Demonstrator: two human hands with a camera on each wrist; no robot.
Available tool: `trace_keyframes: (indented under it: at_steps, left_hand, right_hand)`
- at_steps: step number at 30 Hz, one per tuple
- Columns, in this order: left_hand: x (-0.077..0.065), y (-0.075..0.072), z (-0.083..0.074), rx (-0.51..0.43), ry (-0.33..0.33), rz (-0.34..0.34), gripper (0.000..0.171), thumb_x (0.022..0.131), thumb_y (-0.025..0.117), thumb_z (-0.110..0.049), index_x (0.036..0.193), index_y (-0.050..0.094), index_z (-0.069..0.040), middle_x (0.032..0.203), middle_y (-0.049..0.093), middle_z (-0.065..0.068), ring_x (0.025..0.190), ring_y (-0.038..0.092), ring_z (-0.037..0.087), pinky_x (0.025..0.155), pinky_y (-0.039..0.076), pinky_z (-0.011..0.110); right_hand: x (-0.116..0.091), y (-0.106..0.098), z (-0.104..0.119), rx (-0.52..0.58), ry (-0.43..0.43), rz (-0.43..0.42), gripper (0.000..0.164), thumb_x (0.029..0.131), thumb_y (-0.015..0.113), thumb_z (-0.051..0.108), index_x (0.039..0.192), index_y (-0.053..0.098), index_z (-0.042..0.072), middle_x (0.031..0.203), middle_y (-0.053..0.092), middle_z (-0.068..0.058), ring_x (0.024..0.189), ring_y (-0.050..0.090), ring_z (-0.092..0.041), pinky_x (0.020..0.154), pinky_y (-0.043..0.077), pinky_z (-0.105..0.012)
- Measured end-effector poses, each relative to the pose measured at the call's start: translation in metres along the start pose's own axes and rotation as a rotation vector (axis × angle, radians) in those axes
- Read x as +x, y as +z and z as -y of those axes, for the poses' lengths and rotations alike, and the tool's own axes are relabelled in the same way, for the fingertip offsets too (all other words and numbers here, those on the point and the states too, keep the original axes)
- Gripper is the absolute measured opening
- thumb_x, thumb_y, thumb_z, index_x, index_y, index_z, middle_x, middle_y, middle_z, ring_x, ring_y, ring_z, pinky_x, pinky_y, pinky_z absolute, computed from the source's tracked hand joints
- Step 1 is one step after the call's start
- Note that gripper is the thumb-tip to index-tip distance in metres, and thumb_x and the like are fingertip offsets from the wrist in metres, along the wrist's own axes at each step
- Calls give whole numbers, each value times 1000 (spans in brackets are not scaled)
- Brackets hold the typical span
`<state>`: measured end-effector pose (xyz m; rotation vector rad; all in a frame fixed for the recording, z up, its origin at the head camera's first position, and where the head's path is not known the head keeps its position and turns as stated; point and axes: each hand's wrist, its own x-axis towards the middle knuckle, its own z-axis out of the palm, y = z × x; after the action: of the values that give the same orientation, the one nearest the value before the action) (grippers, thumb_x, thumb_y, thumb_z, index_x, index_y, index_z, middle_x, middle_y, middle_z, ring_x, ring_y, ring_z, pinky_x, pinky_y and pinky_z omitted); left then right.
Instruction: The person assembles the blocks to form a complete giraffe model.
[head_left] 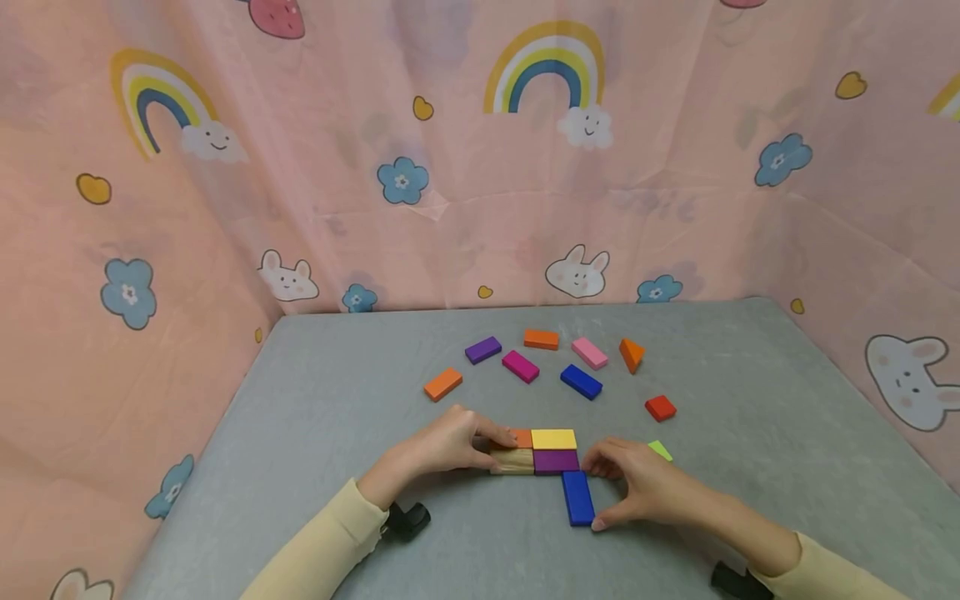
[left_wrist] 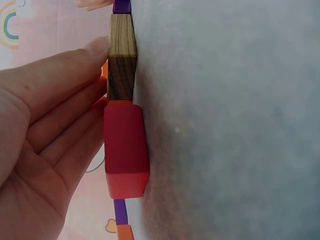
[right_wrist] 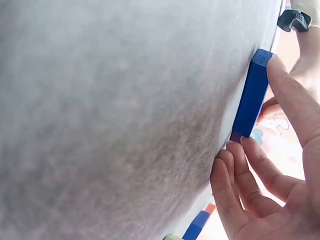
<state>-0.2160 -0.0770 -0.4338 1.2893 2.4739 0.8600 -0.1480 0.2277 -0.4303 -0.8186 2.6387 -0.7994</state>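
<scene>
My right hand (head_left: 645,483) holds a blue block (head_left: 578,498) lengthwise, thumb at its near end and index finger at its far end. This block stands slightly askew, its far end at the near edge of a purple block (head_left: 556,462). A yellow block (head_left: 553,439) lies behind the purple one. On the left, my left hand (head_left: 450,442) rests its fairly straight fingers and thumb at a wood-grain block (head_left: 512,461) and an orange block (head_left: 522,437). A red block (left_wrist: 126,145) shows beside that hand in the left wrist view; the hand hides it from the head view.
Behind the hands lie scattered blocks: two orange, a purple (head_left: 483,350), a magenta (head_left: 521,366), a pink (head_left: 589,352), another blue (head_left: 581,382) and an orange triangle (head_left: 632,355). A red block (head_left: 661,407) and a green piece (head_left: 660,451) lie by the right hand. A patterned curtain (head_left: 465,217) borders the grey table (head_left: 337,367).
</scene>
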Motion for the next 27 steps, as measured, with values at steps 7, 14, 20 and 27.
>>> trace_keyframes:
  at_steps: [7,14,20,27]
  left_hand:
    - [0,0,1,7,1,6,37,78,78,-25,115,71,-23,116,67,-9,111,59,0,94,47,19]
    - [-1,0,1,6,0,9,37,79,78,-25,115,71,-23,116,67,-10,111,59,0,94,47,19]
    - [0,0,1,8,3,2,37,79,78,-25,115,71,-22,116,67,-9,111,59,-1,93,47,19]
    - [1,-1,1,12,11,10,36,79,77,-25,115,71,-22,116,67,-9,111,59,0,94,47,19]
  right_hand:
    - [-1,-1,0,7,10,11,57,65,80,53,104,60,18,99,57,7,87,54,-3,75,51,-21]
    - [-1,0,-1,4,4,7,56,65,80,53,103,60,17,98,57,7,86,54,-2,74,51,-21]
    - [1,0,0,-9,8,1,55,65,80,53,102,61,18,95,58,8,85,54,-2,73,51,-21]
    - [2,0,-1,-17,15,5,55,65,80,54,101,61,18,95,58,9,84,54,-2,73,51,-21]
